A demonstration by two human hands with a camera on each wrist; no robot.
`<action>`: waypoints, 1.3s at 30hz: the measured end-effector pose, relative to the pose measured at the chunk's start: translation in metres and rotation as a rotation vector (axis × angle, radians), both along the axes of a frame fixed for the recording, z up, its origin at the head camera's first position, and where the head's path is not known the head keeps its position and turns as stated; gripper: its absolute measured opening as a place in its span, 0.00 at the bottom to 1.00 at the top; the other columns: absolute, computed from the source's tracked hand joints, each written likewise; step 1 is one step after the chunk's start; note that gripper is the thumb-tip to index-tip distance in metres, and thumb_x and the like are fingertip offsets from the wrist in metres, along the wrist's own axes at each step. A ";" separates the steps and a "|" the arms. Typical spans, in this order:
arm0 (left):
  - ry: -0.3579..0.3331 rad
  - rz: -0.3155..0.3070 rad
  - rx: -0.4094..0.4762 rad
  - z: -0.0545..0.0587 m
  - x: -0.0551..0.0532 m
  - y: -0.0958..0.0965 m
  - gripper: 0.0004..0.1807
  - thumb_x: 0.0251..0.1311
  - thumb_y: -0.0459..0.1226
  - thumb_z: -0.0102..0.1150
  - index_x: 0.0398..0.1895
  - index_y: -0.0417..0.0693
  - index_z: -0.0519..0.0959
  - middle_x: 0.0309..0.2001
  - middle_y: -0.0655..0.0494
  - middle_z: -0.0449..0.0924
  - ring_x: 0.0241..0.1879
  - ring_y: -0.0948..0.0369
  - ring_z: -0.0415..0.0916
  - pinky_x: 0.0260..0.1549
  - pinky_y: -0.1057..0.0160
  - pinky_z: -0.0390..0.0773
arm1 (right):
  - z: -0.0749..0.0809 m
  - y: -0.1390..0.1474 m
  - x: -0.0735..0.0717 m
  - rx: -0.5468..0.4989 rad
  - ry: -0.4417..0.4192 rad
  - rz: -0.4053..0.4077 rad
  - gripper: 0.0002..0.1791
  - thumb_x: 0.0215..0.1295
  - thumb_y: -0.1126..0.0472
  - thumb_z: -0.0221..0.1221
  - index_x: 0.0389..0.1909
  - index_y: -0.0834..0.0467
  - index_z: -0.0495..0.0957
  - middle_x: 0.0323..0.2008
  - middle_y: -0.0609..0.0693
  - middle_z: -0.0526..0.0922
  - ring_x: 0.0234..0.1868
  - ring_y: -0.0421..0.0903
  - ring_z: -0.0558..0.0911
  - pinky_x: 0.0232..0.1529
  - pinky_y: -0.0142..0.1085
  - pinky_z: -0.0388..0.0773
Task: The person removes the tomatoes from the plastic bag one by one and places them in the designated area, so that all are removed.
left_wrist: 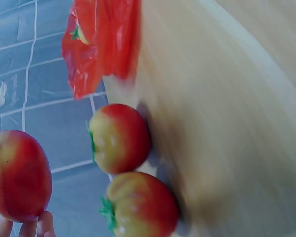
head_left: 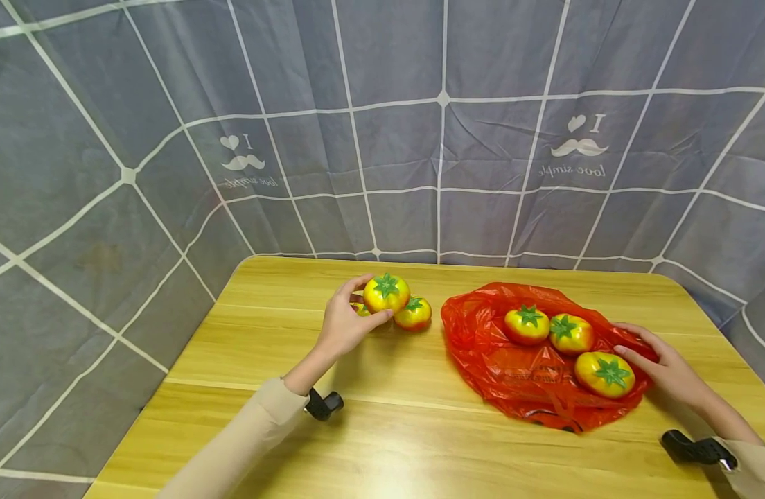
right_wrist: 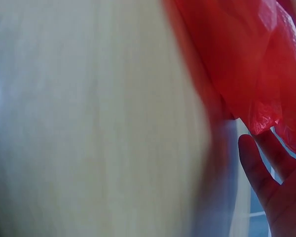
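Observation:
In the head view my left hand (head_left: 345, 324) grips a yellow-and-red tomato (head_left: 386, 292) with a green star-shaped top, thumb in front and fingers behind. The held tomato (left_wrist: 20, 175) hangs above the table in the left wrist view. Close by, two more tomatoes stand on the table, one (head_left: 414, 314) to the right and one (head_left: 360, 309) partly hidden behind the hand. My right hand (head_left: 672, 371) is at the right edge of a red plastic bag (head_left: 513, 374), its fingers (right_wrist: 256, 165) extended beside the film. Three tomatoes lie on the bag, the nearest (head_left: 604, 374) next to my right thumb.
A wooden table (head_left: 382, 430) carries everything. Behind it and on the left hangs a grey curtain (head_left: 395, 152) with white grid lines. Black straps with small devices sit on both wrists, the left one (head_left: 323, 404) close over the tabletop.

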State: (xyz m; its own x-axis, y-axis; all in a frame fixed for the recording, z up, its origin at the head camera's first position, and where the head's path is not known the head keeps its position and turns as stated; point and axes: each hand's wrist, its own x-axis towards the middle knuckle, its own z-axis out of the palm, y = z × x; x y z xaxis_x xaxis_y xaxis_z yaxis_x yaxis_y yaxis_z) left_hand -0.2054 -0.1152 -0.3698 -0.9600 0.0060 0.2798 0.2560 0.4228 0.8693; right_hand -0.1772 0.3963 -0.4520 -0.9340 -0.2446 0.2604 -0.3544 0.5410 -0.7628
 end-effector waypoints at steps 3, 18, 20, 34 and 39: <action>-0.005 0.017 -0.006 -0.003 0.001 -0.008 0.35 0.44 0.35 0.74 0.60 0.42 0.73 0.53 0.45 0.76 0.42 0.51 0.74 0.47 0.50 0.75 | 0.000 0.001 0.000 -0.008 -0.008 0.000 0.24 0.68 0.71 0.52 0.65 0.62 0.65 0.50 0.19 0.71 0.48 0.16 0.71 0.43 0.12 0.69; -0.057 0.080 -0.036 -0.013 0.009 -0.039 0.37 0.46 0.36 0.73 0.63 0.43 0.71 0.61 0.47 0.73 0.47 0.51 0.73 0.44 0.59 0.71 | -0.002 0.003 0.001 -0.013 -0.004 0.001 0.24 0.68 0.71 0.52 0.65 0.60 0.65 0.50 0.19 0.71 0.48 0.16 0.71 0.43 0.12 0.69; -0.059 0.086 -0.034 -0.015 0.010 -0.041 0.37 0.46 0.36 0.73 0.63 0.43 0.70 0.61 0.47 0.72 0.47 0.51 0.74 0.45 0.56 0.72 | -0.002 0.003 0.001 -0.016 -0.004 0.001 0.24 0.68 0.71 0.52 0.65 0.60 0.65 0.50 0.19 0.71 0.48 0.16 0.71 0.43 0.12 0.69; -0.068 0.131 -0.049 -0.024 0.017 -0.062 0.37 0.48 0.37 0.73 0.64 0.43 0.69 0.61 0.44 0.71 0.49 0.50 0.72 0.45 0.56 0.71 | -0.003 0.003 -0.001 -0.015 0.015 0.011 0.24 0.67 0.72 0.52 0.64 0.62 0.66 0.50 0.20 0.71 0.48 0.16 0.71 0.43 0.11 0.69; -0.083 0.136 -0.059 -0.027 0.017 -0.070 0.37 0.49 0.37 0.72 0.65 0.42 0.69 0.62 0.44 0.71 0.50 0.49 0.72 0.46 0.55 0.71 | -0.003 0.003 -0.001 0.005 0.020 0.003 0.23 0.67 0.71 0.52 0.64 0.63 0.66 0.51 0.19 0.70 0.49 0.15 0.70 0.44 0.11 0.67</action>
State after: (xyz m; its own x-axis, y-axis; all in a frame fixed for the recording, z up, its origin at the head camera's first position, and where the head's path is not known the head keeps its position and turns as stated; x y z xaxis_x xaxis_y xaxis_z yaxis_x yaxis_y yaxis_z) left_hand -0.1885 -0.1854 -0.3963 -0.9729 -0.1119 0.2022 0.1209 0.4997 0.8578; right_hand -0.1779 0.3996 -0.4549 -0.9280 -0.2488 0.2774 -0.3708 0.5435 -0.7531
